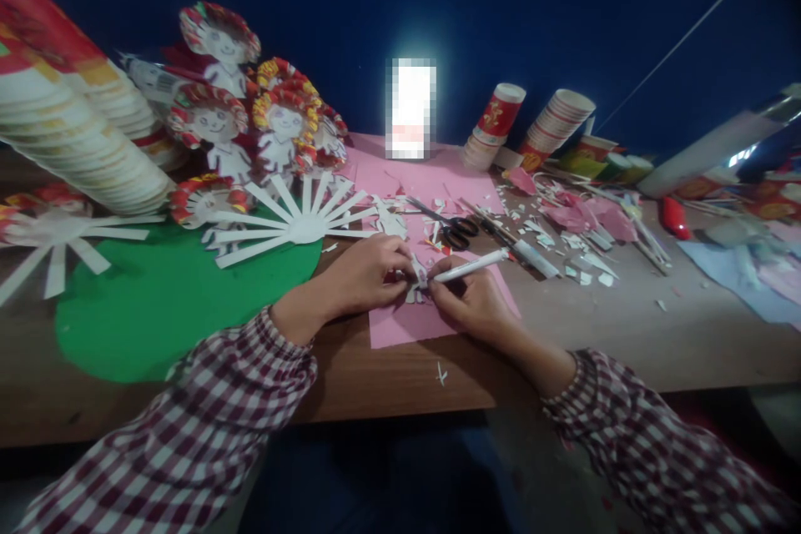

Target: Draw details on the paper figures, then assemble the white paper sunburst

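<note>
My left hand point(366, 275) is closed in a pinch on a small white paper cutout point(418, 274), holding it down on a pink paper sheet point(400, 324). My right hand point(472, 296) grips a white pen point(471, 265), its tip against the cutout. Both hands meet over the pink sheet near the table's front edge. Both sleeves are red and white check.
Black-handled scissors point(455, 229) and a glue tube point(535, 259) lie behind my hands among paper scraps. A green paper disc point(168, 300) with a cut-open white cup point(300, 225) lies left. Paper-cup dolls point(281, 125) and cup stacks point(81, 133) stand at back left; more cups point(556, 121) stand at back right.
</note>
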`<action>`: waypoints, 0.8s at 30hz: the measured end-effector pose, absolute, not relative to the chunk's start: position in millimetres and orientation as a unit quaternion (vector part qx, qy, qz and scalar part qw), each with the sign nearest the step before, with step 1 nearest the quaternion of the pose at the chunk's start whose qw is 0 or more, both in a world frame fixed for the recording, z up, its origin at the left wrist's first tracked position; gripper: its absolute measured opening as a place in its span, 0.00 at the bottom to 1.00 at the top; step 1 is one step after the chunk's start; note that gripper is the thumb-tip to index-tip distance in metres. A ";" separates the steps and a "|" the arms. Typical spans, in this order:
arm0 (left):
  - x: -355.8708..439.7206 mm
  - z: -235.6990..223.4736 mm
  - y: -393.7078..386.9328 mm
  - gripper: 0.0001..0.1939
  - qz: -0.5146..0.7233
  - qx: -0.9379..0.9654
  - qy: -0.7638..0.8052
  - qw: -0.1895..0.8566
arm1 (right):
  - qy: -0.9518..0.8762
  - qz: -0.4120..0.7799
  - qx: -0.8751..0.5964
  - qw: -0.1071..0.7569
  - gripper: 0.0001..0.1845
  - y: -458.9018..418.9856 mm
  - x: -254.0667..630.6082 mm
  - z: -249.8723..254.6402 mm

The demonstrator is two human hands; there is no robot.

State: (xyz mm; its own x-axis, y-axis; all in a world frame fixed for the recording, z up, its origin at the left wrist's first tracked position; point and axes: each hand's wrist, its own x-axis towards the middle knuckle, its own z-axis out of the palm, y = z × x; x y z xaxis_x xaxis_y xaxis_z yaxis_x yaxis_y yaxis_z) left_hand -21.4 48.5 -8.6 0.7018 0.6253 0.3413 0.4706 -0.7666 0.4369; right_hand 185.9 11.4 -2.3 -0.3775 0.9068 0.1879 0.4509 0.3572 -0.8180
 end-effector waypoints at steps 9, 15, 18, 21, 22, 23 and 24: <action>-21.6 -8.1 47.9 0.07 0.240 0.908 0.303 0.161 | -0.749 0.353 -0.457 0.324 0.04 12.1 186.1 -3.7; -21.9 -9.3 48.2 0.07 0.243 0.908 0.303 0.158 | -0.733 0.362 -0.468 0.335 0.04 10.9 184.5 -0.4; -22.2 -10.1 48.5 0.08 0.244 0.908 0.301 0.161 | -0.738 0.370 -0.461 0.325 0.05 10.6 184.9 -1.4; -22.2 -9.8 48.4 0.08 0.241 0.908 0.304 0.161 | -0.743 0.367 -0.461 0.318 0.05 11.1 185.6 -3.0; -22.0 -9.3 48.3 0.07 0.239 0.908 0.306 0.160 | -0.745 0.366 -0.459 0.317 0.05 11.3 185.8 -3.3; -21.8 -8.9 48.2 0.07 0.238 0.908 0.307 0.159 | -0.747 0.365 -0.458 0.316 0.05 11.5 185.9 -3.4; -21.6 -8.4 48.1 0.07 0.238 0.908 0.307 0.159 | -0.749 0.365 -0.456 0.314 0.06 11.6 186.0 -3.3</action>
